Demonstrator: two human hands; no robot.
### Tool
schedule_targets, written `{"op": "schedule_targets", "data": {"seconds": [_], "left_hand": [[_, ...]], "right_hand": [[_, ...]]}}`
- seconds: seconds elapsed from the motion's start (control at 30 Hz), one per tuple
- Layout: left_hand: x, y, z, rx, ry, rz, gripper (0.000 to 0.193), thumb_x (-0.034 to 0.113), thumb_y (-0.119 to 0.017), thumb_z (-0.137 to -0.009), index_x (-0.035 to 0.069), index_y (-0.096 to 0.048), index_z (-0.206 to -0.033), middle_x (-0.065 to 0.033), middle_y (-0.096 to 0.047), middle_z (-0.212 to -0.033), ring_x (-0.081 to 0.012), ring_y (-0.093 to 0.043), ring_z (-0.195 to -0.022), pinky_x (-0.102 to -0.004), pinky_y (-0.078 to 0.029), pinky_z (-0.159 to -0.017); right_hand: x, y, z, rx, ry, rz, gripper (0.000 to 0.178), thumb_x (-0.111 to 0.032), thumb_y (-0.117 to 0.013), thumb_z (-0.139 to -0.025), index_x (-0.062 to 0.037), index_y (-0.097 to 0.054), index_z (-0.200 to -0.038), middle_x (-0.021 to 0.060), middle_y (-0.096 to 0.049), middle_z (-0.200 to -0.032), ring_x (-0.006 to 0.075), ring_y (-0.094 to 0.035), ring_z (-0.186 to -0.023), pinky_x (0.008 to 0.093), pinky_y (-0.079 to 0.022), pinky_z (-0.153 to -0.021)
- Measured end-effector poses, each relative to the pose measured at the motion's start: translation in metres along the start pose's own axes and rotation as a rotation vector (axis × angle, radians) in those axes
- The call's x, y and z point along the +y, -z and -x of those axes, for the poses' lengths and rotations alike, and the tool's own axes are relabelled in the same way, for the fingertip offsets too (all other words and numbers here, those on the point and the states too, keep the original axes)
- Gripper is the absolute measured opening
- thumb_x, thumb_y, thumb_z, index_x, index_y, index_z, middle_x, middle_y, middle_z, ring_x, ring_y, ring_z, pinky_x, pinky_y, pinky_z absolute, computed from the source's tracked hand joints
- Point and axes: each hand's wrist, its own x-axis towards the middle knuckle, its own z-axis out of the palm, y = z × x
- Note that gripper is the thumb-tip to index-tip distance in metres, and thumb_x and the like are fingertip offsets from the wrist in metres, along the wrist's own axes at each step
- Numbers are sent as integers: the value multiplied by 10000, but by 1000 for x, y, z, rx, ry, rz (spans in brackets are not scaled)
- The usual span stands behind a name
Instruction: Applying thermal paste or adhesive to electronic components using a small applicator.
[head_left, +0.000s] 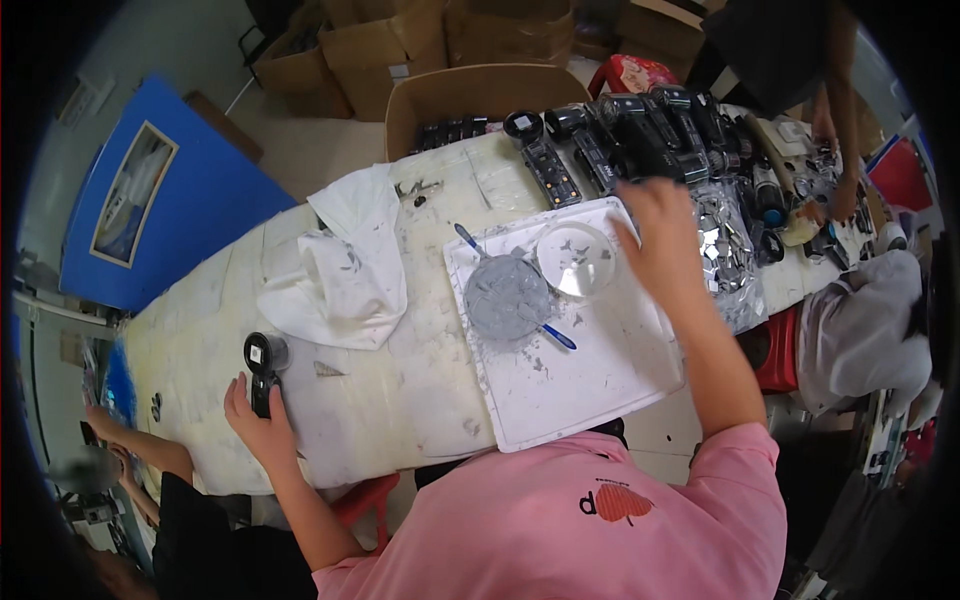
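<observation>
My left hand [262, 428] has its thumb and fingers around the lower part of a black handheld device [266, 356] with a round, clear-sided head, at the table's left. My right hand [662, 232] reaches over the far right corner of a white tray [590, 400]. Its thumb is spread from the fingers, whose tips blur beside the piled black devices [640, 130]; I see nothing held in it. On the tray are a round dish of grey paste [506, 298], a clear round lid [577, 260] and two blue-handled tools, one of them a spatula-like stick [556, 335].
A crumpled white cloth [345, 280] lies left of the tray. Bagged shiny parts [724, 245] sit right of it. A cardboard box [480, 85] stands behind the table. Co-workers' hands show at far left [105, 425] and far right [845, 200].
</observation>
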Motion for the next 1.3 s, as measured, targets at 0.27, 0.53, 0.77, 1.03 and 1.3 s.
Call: {"op": "schedule_targets", "data": {"seconds": [0.27, 0.53, 0.77, 1.03, 1.3], "left_hand": [[76, -8, 14, -63, -224, 207, 481, 69, -680, -819, -4, -527, -1269, -229, -480, -1296, -398, -447, -1207, -468, -360, -1025], [156, -23, 21, -242, -480, 446, 478, 87, -734, -767, 12, -561, -1207, -204, -498, -1257, -385, -472, -1143, -473, -380, -969], [199, -19, 25, -287, -642, 620, 497, 56, -749, -730, 17, -573, -1193, -195, -507, -1258, -377, -482, -1142, -465, -406, -959], [191, -7, 10, -296, -561, 754, 577, 73, -753, -755, 3, -515, -1276, -195, -478, -1303, -342, -538, -1128, -431, -471, -914], [251, -14, 24, -582, 124, 1822, 910, 381, -701, -876, 79, -123, -1510, -204, -448, -1389, -357, -559, -1174, -503, -506, -955]], "right_hand": [[68, -43, -54, -76, -261, 387, 554, -232, -779, -734, -72, -593, -1230, 124, -580, -1062, 311, -550, -1016, 413, -464, -836], [70, -53, -68, -113, -231, 488, 564, -242, -774, -721, -87, -590, -1230, 112, -593, -1035, 306, -544, -1027, 431, -429, -841], [77, -61, -65, -100, -127, 485, 472, -178, -750, -742, -80, -603, -1179, 135, -593, -1062, 319, -552, -993, 429, -443, -845], [-19, 18, -23, -334, -592, -1085, 589, -137, -809, -746, 23, -564, -1258, 101, -625, -1139, 189, -605, -1006, 305, -480, -902], [-111, 40, 68, -907, -667, -2211, 542, -77, -739, -824, -4, -514, -1312, 56, -580, -1226, 133, -576, -1085, 293, -480, -932]]}}
